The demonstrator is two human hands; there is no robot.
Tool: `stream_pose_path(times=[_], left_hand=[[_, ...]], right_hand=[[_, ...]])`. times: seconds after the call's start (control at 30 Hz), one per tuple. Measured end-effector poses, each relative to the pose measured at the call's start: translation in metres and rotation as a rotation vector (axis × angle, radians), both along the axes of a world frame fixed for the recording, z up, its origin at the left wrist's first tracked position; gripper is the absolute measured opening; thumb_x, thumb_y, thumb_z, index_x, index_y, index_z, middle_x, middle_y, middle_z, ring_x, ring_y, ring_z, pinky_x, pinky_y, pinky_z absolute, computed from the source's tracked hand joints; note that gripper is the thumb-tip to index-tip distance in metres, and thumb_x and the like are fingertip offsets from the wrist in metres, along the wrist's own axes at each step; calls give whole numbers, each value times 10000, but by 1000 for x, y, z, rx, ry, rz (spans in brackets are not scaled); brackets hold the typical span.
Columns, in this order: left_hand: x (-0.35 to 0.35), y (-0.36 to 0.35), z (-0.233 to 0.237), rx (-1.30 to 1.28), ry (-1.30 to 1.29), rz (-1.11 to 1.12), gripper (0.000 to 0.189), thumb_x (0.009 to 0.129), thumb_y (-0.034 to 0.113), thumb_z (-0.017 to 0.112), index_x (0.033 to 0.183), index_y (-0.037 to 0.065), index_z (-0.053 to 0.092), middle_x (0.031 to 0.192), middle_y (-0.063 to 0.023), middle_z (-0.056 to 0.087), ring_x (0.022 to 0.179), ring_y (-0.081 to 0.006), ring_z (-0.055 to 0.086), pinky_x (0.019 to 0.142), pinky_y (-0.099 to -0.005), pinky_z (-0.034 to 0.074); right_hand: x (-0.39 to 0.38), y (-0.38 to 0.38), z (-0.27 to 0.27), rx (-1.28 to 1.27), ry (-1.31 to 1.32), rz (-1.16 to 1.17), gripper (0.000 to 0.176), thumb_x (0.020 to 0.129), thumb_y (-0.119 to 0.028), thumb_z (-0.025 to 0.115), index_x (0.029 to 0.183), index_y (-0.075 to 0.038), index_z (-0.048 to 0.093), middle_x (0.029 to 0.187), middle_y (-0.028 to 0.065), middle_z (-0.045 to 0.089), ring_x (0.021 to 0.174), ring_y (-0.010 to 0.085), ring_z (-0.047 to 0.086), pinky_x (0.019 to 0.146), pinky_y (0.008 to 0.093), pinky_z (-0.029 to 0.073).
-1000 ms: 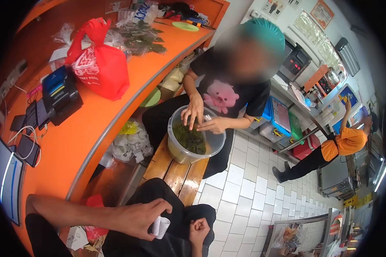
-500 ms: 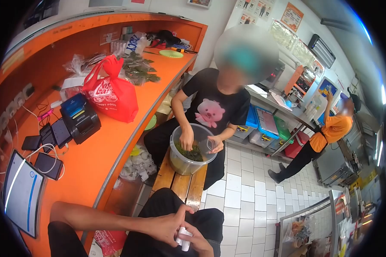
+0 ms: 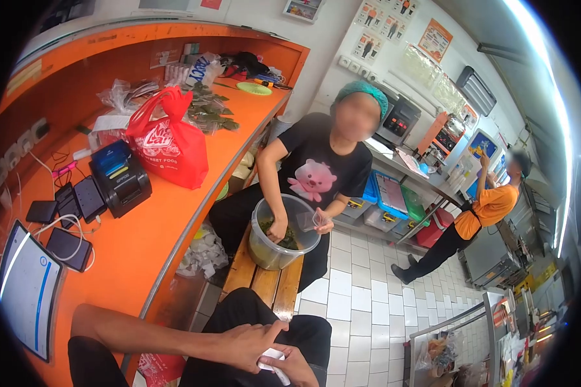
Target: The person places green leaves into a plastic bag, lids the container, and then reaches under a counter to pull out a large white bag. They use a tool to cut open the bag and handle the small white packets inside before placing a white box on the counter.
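Observation:
Over my lap, my left hand [image 3: 250,345] and my right hand [image 3: 294,366] meet around a small white object [image 3: 275,358]. Its kind is hard to make out, as fingers cover part of it. The right fingers are closed on it from the right. My left hand grips its other side, with the index finger stretched out. Past my knees, a person sits with one hand inside a clear plastic tub [image 3: 284,257] of green leafy stuff and a small clear bag [image 3: 308,221] in the other. The tub stands on a slatted wooden bench [image 3: 265,284].
On the orange counter [image 3: 168,226] at my left are a tablet [image 3: 29,290], a black printer [image 3: 119,180], phones and cables, a red bag [image 3: 168,142] and bagged leaves [image 3: 210,109]. A co-worker in orange [image 3: 490,206] stands at the back right. A metal rack [image 3: 445,322] is at lower right.
The white object has turned between my hands and shows a flatter face. The seated person's head has lifted, and their hand has shifted within the tub. The view has shifted slightly.

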State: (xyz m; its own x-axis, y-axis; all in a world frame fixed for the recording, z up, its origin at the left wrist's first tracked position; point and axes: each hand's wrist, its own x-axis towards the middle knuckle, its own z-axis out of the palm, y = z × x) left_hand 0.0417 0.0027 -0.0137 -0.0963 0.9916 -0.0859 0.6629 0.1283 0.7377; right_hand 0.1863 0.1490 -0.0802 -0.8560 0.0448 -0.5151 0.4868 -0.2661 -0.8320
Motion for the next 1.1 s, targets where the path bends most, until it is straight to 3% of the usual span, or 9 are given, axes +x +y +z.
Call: stream_pose_path(times=[0.17, 0.33, 0.47, 0.53, 0.6, 0.63, 0.77, 0.9, 1.1], left_hand=[[5, -3, 5, -33, 203, 69, 912, 638, 198, 816, 1358, 43, 277, 1139, -192, 579, 1062, -371, 604, 826, -476, 437], [1, 1, 2, 20, 178, 69, 819, 667, 185, 797, 1330, 37, 340, 1187, -158, 563, 1076, -331, 604, 850, -467, 450], [0, 6, 24, 79, 115, 82, 741, 685, 165, 783, 1299, 41, 389, 1186, -126, 557, 1073, -309, 604, 869, -432, 471], [0, 11, 12, 58, 78, 97, 732, 684, 167, 780, 1298, 58, 396, 1177, -133, 552, 1064, -318, 603, 849, -417, 484], [3, 22, -18, 313, 48, 159, 697, 673, 142, 782, 1265, 55, 423, 1126, -207, 555, 1006, -329, 615, 785, -427, 510], [2, 22, -21, 310, -38, 171, 718, 645, 150, 799, 1244, 37, 419, 1071, -196, 551, 939, -330, 606, 751, -411, 501], [-7, 24, -17, 186, -151, 188, 690, 637, 150, 803, 1203, 33, 427, 1006, -172, 531, 876, -314, 585, 728, -403, 492], [-13, 27, -37, 219, -120, 225, 663, 627, 168, 824, 1149, 40, 437, 932, -158, 512, 816, -295, 564, 684, -386, 477], [-21, 27, -36, 144, -158, 257, 630, 616, 165, 834, 1107, 41, 457, 927, -146, 511, 807, -269, 549, 683, -375, 470]], right_hand=[[-10, -2, -1, 12, 9, -43, 257, 828, -119, 779, 1043, -2, 702, 854, 21, 705, 782, 85, 642, 734, 223, 507], [-13, 0, 16, -65, 200, -25, 332, 889, -49, 672, 1209, 13, 609, 1094, 48, 667, 969, 136, 630, 841, 284, 519], [-15, 1, 19, -123, 224, -51, 380, 890, -65, 676, 1250, 0, 574, 1112, 31, 655, 970, 139, 626, 848, 279, 508], [-14, 8, 15, -194, 231, -75, 371, 893, -53, 666, 1246, -7, 562, 1091, 66, 668, 962, 169, 649, 847, 289, 521], [-13, 15, 19, -419, 212, -54, 355, 892, -21, 648, 1232, -2, 547, 1061, 116, 678, 942, 208, 672, 841, 310, 537], [-14, 13, 22, -515, 179, -117, 332, 886, 9, 632, 1205, 1, 538, 1012, 146, 684, 908, 227, 684, 831, 324, 547], [-20, 15, 3, -566, 198, -112, 331, 877, 14, 642, 1190, 6, 536, 968, 134, 691, 872, 217, 685, 805, 322, 549], [-30, 16, -4, -607, 147, -137, 332, 851, 10, 679, 1158, -3, 554, 926, 115, 698, 819, 199, 686, 756, 306, 550], [-44, 21, -18, -683, 168, -44, 332, 846, 12, 685, 1154, -16, 564, 933, 98, 693, 810, 180, 683, 742, 286, 554]])
